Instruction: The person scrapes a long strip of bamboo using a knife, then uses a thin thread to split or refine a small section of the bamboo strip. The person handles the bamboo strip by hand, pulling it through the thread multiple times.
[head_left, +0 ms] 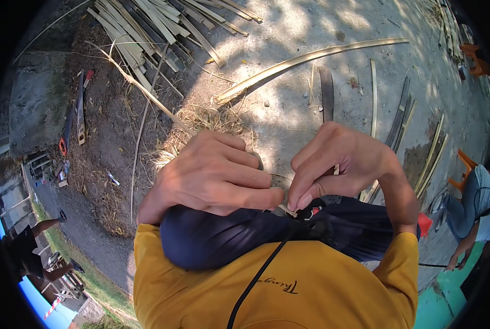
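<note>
My left hand (217, 172) is closed, knuckles up, above my lap. A long, thin pale strip, perhaps bamboo (152, 98), runs from the upper left to behind its knuckles. My right hand (341, 159) pinches with thumb and forefinger just beside the left fingertips. Between the two hands shows a short pale end (287, 210); whether it belongs to the long strip is hidden. Dark trousers (217, 233) cover my legs below the hands. Beyond my right hand, a machete's dark blade (326, 93) lies on the ground, its lower part hidden.
A split bamboo length (311, 55) lies ahead, with a heap of strips (163, 27) at the far left. Shavings (212, 120) lie nearby. At left is a handsaw (67, 129). More strips (431, 156) and a seated person (475, 197) are at right. A black cord (256, 279) crosses my shirt.
</note>
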A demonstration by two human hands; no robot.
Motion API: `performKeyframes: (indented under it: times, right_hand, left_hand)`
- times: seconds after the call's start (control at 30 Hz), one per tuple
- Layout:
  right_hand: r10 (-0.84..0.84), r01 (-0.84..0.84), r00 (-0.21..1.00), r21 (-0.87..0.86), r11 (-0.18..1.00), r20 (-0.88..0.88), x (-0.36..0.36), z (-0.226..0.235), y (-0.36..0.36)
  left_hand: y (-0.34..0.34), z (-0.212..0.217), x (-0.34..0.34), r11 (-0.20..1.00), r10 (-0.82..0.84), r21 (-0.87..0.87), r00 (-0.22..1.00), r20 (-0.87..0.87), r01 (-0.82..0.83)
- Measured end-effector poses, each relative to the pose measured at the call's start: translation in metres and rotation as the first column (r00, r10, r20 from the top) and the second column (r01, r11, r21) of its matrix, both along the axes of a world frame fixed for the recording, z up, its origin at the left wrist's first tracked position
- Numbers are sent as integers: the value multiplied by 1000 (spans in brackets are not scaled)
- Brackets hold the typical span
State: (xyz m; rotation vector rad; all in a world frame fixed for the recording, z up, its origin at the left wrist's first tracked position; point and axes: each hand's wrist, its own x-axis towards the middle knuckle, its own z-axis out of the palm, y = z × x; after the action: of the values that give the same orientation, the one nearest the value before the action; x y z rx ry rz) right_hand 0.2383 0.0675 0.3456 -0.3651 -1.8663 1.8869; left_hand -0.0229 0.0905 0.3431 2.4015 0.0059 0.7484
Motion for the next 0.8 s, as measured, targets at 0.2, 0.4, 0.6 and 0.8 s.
performKeyframes:
  times: [0.2, 0.4, 0.6, 0.8]
  right_hand:
    - [333, -333, 943, -35, 942, -3, -7, 6, 9]
    - [154, -157, 987, -64, 986, -46, 8, -23, 9]
    - [185, -188, 977, -21, 982, -103, 4, -32, 9]
    - [44, -51, 986, 42, 998, 162, 19, -27, 16]
  left_hand:
    - [-9, 3, 13, 989, -126, -73, 992, 9, 126]
    - [-3, 3, 13, 989, -56, 130, 991, -120, 72]
    - [-7, -8, 18, 988, -155, -9, 985, -69, 155]
    - [0, -10, 20, 997, -49, 51, 989, -138, 57]
